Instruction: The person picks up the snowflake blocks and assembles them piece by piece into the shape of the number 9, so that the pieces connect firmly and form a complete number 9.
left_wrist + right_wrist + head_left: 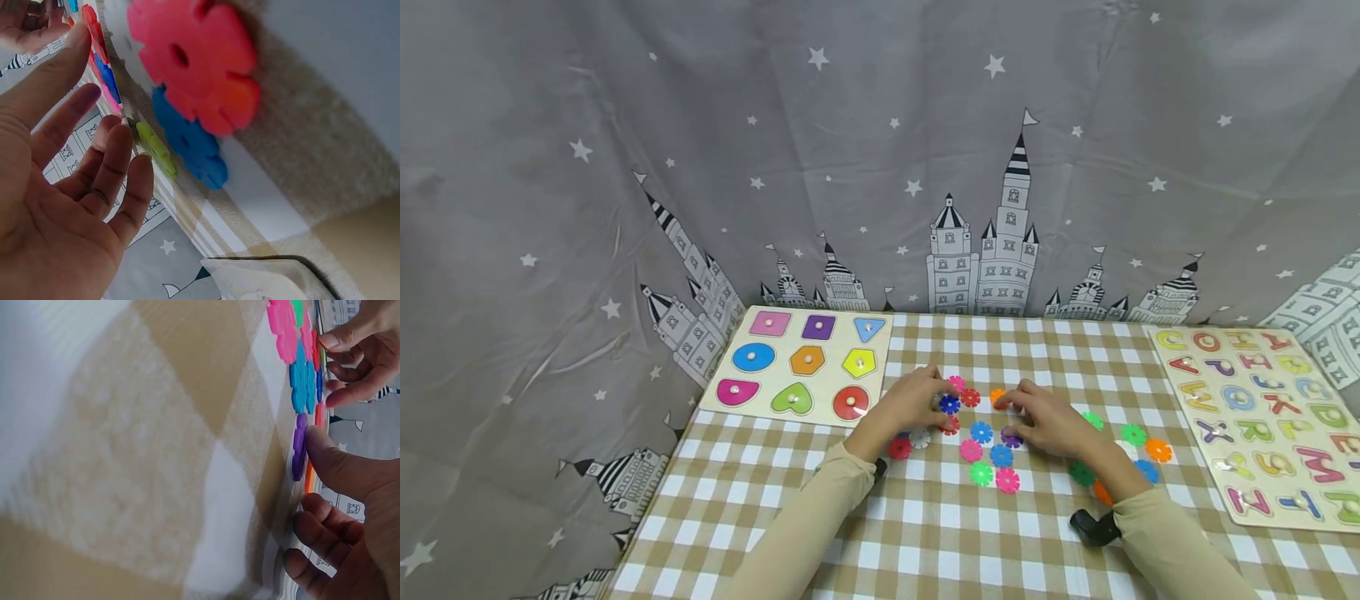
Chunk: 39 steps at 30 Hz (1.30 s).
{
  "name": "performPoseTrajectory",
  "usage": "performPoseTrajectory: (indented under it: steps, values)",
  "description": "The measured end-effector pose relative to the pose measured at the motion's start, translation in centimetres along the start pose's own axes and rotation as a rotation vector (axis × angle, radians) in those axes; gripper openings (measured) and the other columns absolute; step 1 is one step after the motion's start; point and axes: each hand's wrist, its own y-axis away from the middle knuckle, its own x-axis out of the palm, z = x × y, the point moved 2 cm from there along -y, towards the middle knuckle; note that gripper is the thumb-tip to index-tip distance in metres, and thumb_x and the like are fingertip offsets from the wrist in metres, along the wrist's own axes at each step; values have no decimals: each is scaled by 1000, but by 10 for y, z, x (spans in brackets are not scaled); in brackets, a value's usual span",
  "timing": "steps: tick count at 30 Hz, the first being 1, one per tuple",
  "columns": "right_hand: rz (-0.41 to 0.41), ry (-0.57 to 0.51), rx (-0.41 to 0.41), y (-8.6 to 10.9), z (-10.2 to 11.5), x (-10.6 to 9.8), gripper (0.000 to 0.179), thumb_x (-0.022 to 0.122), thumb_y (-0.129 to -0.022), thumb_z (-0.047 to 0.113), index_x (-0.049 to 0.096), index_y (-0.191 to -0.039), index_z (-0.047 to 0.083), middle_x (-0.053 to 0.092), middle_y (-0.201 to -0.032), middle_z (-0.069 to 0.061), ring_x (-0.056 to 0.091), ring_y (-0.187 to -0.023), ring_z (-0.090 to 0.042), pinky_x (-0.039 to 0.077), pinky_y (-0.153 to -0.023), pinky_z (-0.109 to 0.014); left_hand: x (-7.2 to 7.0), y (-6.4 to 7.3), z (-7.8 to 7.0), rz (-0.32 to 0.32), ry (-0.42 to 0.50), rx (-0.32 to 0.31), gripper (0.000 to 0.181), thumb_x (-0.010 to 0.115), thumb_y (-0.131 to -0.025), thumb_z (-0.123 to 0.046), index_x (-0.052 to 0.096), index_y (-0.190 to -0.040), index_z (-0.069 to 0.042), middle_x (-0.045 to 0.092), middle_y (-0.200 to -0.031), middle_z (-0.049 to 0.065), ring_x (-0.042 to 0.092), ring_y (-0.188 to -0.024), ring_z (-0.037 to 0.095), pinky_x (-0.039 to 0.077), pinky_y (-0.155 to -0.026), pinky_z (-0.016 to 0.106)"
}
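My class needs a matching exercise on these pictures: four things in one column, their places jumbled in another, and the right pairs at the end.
Things
1. purple disc
2. dark blue disc
3. letter board
4. shape board

Places
A. right side of the checked cloth
B. next to the left hand
C. far left corner of the checked cloth
D. beside the thumb of the right hand

Pairs: 1-D; 2-B; 3-A; 4-C

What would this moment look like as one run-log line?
left hand: at red disc | right hand: at purple disc | light-blue discs: between hands | shape board: left side | letter board: right side
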Motion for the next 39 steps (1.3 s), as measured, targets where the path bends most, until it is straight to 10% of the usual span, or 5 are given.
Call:
performPoseTrajectory:
  steps: [16, 39]
  values:
    - [-9, -27, 21, 1, 2, 2, 23, 78, -83, 25, 65, -98, 14, 51, -91, 0, 44, -74, -11, 39, -66, -25, 3, 0, 0, 4, 49, 74, 28, 80, -83, -25, 73, -106, -13, 60, -98, -2, 62, -86, 8, 48, -76, 20]
    - [43, -35, -42, 8, 6, 9, 36, 84, -73, 44, 64, -92, 21, 48, -88, 4, 45, -76, -10, 40, -67, -22, 13, 7, -2, 17, 63, 137, 19, 81, -81, -25, 71, -92, -12, 58, -83, -5, 48, -77, 5, 43, -70, 17]
